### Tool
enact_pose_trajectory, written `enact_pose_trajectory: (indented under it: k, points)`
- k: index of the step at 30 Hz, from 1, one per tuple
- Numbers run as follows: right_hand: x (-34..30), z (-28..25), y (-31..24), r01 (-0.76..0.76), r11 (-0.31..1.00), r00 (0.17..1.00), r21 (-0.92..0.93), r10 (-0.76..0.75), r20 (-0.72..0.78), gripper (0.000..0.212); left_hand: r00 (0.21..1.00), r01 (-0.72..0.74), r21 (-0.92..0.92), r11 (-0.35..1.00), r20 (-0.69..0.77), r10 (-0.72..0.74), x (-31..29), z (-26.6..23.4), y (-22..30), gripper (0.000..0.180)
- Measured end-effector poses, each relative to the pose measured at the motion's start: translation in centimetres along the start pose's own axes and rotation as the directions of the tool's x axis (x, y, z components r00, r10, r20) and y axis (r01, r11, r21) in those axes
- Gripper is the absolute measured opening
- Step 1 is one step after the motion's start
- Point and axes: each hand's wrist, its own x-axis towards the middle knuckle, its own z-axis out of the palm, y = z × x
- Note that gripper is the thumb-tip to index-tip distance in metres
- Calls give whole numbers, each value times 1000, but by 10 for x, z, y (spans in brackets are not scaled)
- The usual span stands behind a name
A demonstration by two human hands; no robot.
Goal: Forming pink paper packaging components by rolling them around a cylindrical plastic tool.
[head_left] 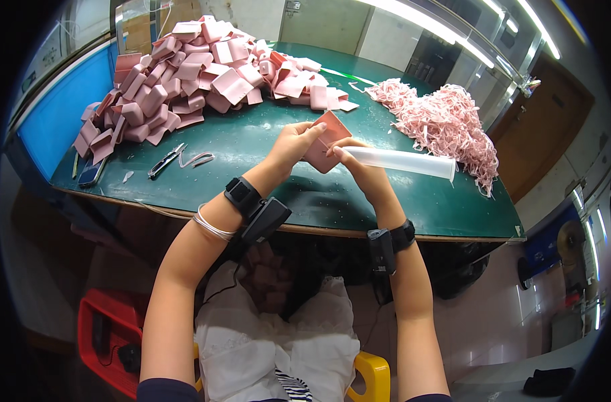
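A flat-looking pink moulded piece [333, 128] is held tilted above the green table, in front of my body. My left hand [296, 144] grips its left side, with the thumb across its face. The closed fingers of my right hand [363, 171] pinch at the piece's lower right edge; whether a thin strip is between those fingertips is too small to tell. Right beside the right hand a translucent white tube [406, 161] stretches toward the right, its near end partly hidden by that hand.
A tall heap of pink moulded pieces [185, 80] covers the table's [252, 144] back left. Tangled pink strips [446, 120] pile up at the right. A cutter knife [166, 161], a curled strip [199, 159] and a phone [92, 173] lie at the left. A red basket [108, 301] stands below.
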Motion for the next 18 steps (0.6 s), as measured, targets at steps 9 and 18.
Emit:
enact_pose_trajectory:
  k: [9,18]
  points:
    - [1,-2,13,62,966,991,-252,-90,-101,12,978,-34,88,996,210,15,0,2,-2,34]
    - [2,-3,-3,-8,1000,987,15,10,-163,21,997,-35,-9,999,-67,34,10,-1,-6,33]
